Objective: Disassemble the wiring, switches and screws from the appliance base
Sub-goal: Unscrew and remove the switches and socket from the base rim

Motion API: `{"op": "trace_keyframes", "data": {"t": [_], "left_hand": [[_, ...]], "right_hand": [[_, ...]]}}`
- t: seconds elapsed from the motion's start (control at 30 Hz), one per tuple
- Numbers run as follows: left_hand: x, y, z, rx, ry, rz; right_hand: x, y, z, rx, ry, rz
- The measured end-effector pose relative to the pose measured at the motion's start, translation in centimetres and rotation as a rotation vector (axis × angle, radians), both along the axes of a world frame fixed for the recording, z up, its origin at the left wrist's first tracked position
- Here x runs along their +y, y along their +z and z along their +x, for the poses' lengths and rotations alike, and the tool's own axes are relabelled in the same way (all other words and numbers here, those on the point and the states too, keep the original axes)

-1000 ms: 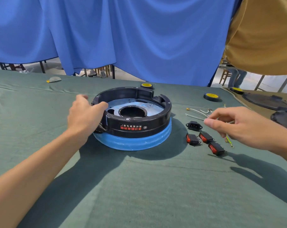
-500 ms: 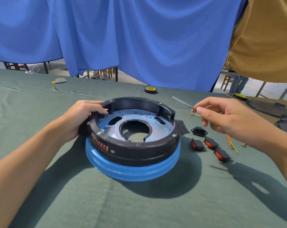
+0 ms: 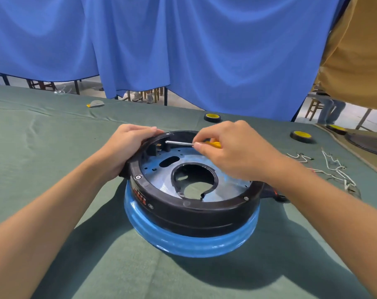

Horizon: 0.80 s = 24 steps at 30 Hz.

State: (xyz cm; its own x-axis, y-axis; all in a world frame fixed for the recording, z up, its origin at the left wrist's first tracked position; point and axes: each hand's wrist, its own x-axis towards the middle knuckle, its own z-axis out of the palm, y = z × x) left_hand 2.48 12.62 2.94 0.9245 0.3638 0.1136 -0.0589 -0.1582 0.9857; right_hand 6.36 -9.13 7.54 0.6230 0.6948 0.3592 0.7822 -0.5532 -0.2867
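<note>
Now gripping far-left rim of appliance base with curled left hand fingers, base sitting mid-table, pinching yellow-handled screwdriver in right hand fingers, pointing tip near black switch on inner wall.

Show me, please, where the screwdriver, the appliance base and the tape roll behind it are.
screwdriver (image 3: pixel 179 143): head view, on its metal shaft.
appliance base (image 3: pixel 194 214): head view, on its black outer wall.
tape roll (image 3: pixel 212 116): head view, on its yellow top.

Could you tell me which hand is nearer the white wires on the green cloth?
Right. The right hand, holding a yellow-handled screwdriver, is left of the white wires; the left hand grips the rim of the round black appliance base, farther left.
</note>
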Motion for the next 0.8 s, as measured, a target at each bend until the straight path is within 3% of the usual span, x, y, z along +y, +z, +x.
{"op": "trace_keyframes", "data": {"t": [0.5,0.8], "left_hand": [[0.0,-0.1,0.1,0.019,-0.024,-0.088],[-0.1,-0.1,-0.1,0.032,-0.006,-0.066]], "right_hand": [[3.4,-0.8,1.4,-0.116,-0.056,-0.063],[3.2,-1.0,1.3,-0.011,-0.092,0.032]]}}
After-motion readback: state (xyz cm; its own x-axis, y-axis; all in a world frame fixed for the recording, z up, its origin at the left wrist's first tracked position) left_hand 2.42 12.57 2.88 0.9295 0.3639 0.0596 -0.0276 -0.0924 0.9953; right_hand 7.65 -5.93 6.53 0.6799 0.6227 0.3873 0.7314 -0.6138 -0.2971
